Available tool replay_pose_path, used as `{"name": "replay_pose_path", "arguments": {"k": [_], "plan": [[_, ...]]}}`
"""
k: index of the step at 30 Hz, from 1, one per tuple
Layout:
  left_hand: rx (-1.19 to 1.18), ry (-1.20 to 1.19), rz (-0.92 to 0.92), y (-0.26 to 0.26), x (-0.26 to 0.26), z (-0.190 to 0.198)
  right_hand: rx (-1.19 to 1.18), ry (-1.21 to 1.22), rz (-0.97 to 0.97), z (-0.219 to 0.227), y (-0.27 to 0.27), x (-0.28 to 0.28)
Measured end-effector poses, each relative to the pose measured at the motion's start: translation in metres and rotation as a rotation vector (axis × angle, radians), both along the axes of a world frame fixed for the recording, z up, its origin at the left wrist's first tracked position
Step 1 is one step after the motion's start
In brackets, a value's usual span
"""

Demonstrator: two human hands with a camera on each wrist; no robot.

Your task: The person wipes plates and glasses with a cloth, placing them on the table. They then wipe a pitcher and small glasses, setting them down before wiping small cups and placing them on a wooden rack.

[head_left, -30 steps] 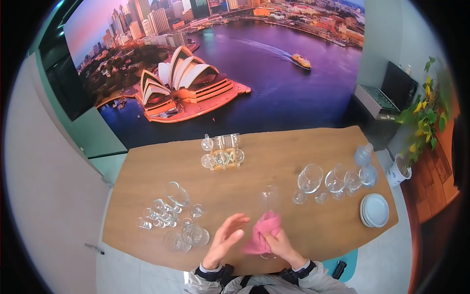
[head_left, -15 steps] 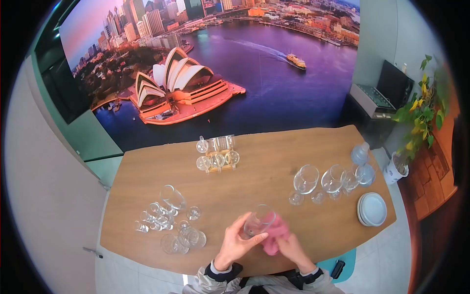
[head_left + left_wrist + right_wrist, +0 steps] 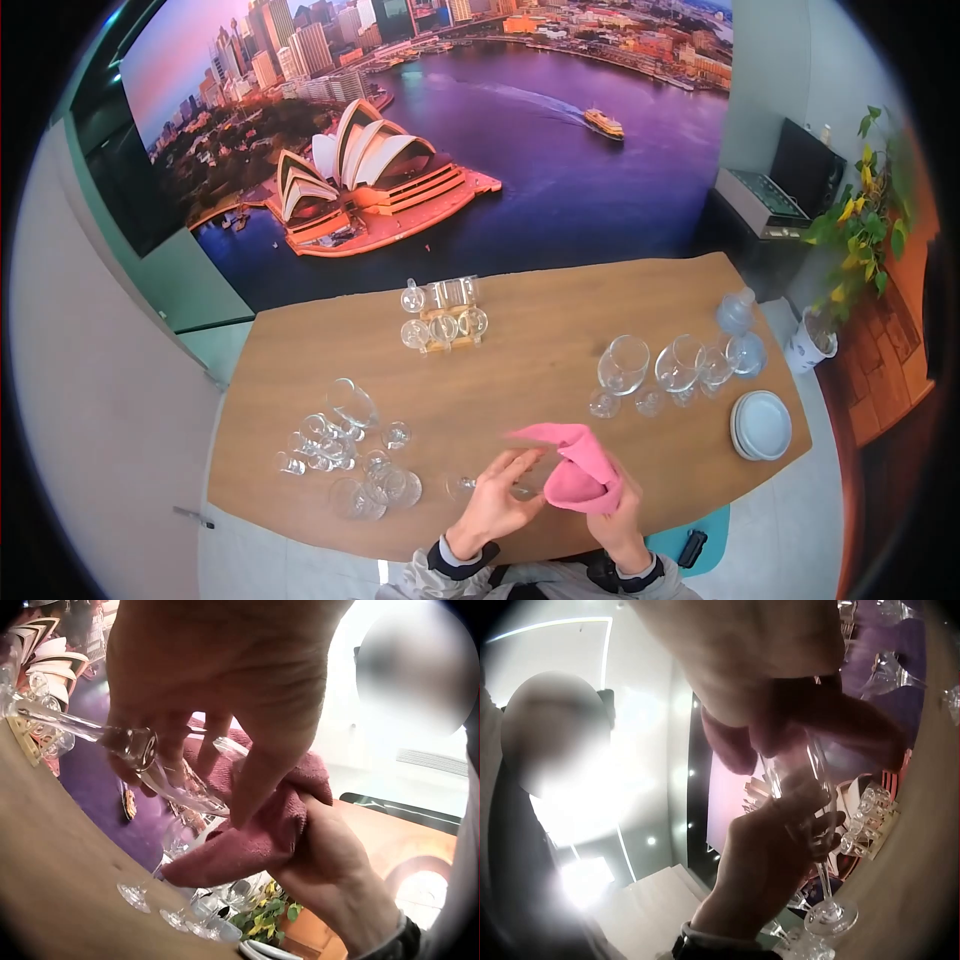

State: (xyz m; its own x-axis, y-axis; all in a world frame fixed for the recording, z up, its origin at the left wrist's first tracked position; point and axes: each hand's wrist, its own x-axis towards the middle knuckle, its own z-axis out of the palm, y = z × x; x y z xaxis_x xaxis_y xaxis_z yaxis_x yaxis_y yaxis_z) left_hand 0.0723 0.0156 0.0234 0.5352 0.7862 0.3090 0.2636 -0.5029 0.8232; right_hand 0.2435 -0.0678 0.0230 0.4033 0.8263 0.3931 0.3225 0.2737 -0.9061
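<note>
In the head view, my left hand (image 3: 497, 507) holds a clear stemmed wine glass round its bowl. The glass lies tilted on its side, its foot (image 3: 461, 487) pointing left. In the left wrist view the stem (image 3: 71, 724) runs out past the fingers, and the bowl (image 3: 184, 793) faces the cloth. My right hand (image 3: 622, 515) grips a pink cloth (image 3: 580, 470), bunched at the glass's mouth, with one loose corner sticking out to the left. The right wrist view shows the left fingers curled round the bowl, above the glass foot (image 3: 831, 918). The rim is mostly hidden.
Several glasses (image 3: 350, 405) cluster on the left of the wooden table (image 3: 530, 320). A rack with glass mugs (image 3: 445, 325) stands at the back. Along the right are large stemmed glasses (image 3: 625, 365), a bluish glass vessel (image 3: 736, 312) and stacked white plates (image 3: 765, 425).
My left hand, free at first, has taken hold of the glass by its bowl. The glass has tipped over with its foot to the left, and the cloth has come to its mouth.
</note>
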Motion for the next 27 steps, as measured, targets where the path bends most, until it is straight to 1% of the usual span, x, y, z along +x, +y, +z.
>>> {"name": "replay_pose_path", "arguments": {"k": [2, 3, 5, 6, 8, 9, 11, 12, 14, 15, 17, 18, 20, 21, 23, 24, 26, 27], "plan": [[-0.119, -0.059, 0.001, -0.001, 0.004, 0.006, 0.135, -0.264, -0.042, 0.009, 0.001, 0.004], [-0.122, -0.056, -0.009, -0.002, 0.005, 0.004, 0.131, -0.263, -0.051, 0.014, -0.001, 0.006], [-0.081, -0.062, 0.008, -0.001, 0.005, 0.001, 0.115, -0.437, 0.076, 0.023, -0.001, 0.010], [-0.076, -0.065, 0.004, 0.000, 0.004, 0.000, 0.119, -0.441, 0.072, 0.025, -0.002, 0.012], [-0.085, -0.049, -0.001, 0.003, 0.000, -0.002, 0.084, -0.451, 0.199, 0.025, -0.004, 0.019], [-0.091, -0.046, -0.003, 0.004, -0.001, -0.001, 0.078, -0.447, 0.198, 0.021, -0.007, 0.022], [0.123, -0.010, -0.038, 0.008, -0.001, 0.004, -0.014, -0.373, 0.293, 0.012, -0.012, 0.028], [0.127, -0.013, -0.031, 0.009, -0.002, 0.004, -0.009, -0.378, 0.299, 0.011, -0.012, 0.027], [0.234, 0.137, -0.044, 0.010, -0.004, 0.005, -0.063, -0.314, 0.344, 0.008, -0.012, 0.026], [0.236, 0.138, -0.043, 0.012, -0.005, 0.008, -0.061, -0.314, 0.344, 0.006, -0.012, 0.025], [0.324, 0.245, -0.084, 0.012, -0.008, 0.015, -0.060, -0.281, 0.370, 0.000, -0.014, 0.024], [0.321, 0.248, -0.087, 0.011, -0.008, 0.018, -0.062, -0.277, 0.368, -0.005, -0.017, 0.022], [0.354, 0.230, -0.060, 0.012, -0.006, 0.023, -0.133, -0.102, 0.345, -0.011, -0.017, 0.018], [0.358, 0.231, -0.058, 0.013, -0.006, 0.023, -0.129, -0.102, 0.347, -0.009, -0.015, 0.016], [0.248, 0.146, -0.089, 0.014, -0.005, 0.017, 0.003, -0.237, 0.295, -0.003, -0.012, 0.013], [0.250, 0.145, -0.092, 0.013, -0.004, 0.013, 0.004, -0.238, 0.292, 0.000, -0.012, 0.012], [0.102, 0.081, -0.110, 0.009, -0.003, 0.006, -0.018, -0.220, 0.239, 0.005, -0.014, 0.010], [0.101, 0.081, -0.109, 0.009, -0.002, 0.005, -0.019, -0.220, 0.240, 0.004, -0.015, 0.009]]}}
